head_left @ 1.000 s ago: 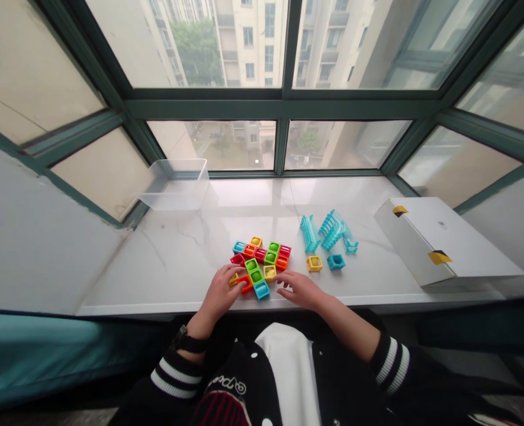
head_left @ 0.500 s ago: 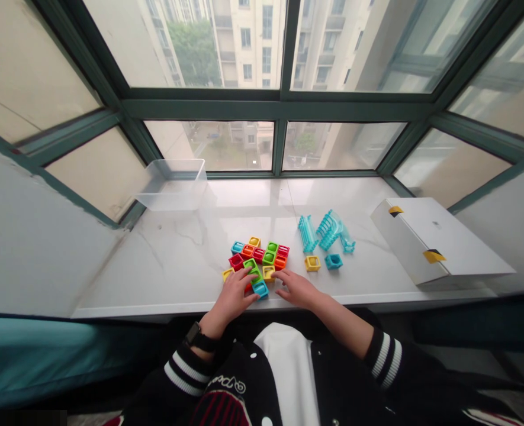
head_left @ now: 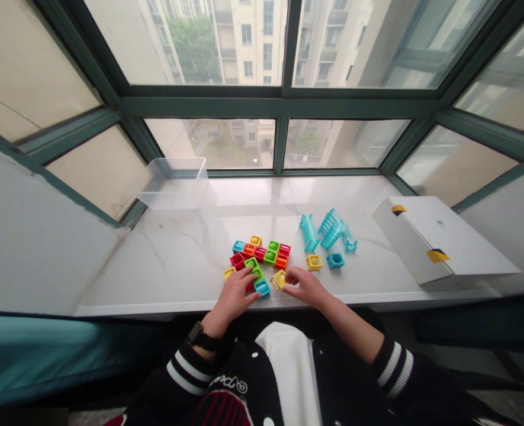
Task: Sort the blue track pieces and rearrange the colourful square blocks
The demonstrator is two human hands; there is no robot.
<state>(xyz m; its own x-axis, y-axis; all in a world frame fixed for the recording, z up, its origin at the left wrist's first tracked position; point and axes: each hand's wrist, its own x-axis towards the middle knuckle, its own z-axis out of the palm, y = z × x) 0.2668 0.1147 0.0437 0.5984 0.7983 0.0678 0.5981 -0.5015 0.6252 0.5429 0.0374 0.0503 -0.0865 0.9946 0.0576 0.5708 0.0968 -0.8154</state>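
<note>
I have the left hand (head_left: 235, 291) over a green block (head_left: 257, 274), fingers slightly spread; I cannot tell whether its grip holds it. Rightward, near the surface (head_left: 177, 248) edge, the narrow grip of the right hand (head_left: 305, 287) pinches a yellow block (head_left: 277, 280).

The left hand (head_left: 234, 292) partly hides green blocks (head_left: 257, 271).

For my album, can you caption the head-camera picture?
Right hand holds a yellow toy block; left hand touches green blocks.

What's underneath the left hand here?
The left hand overlaps the green blocks and an orange-red block, parts of which show. Anything else beneath is hidden.
</note>
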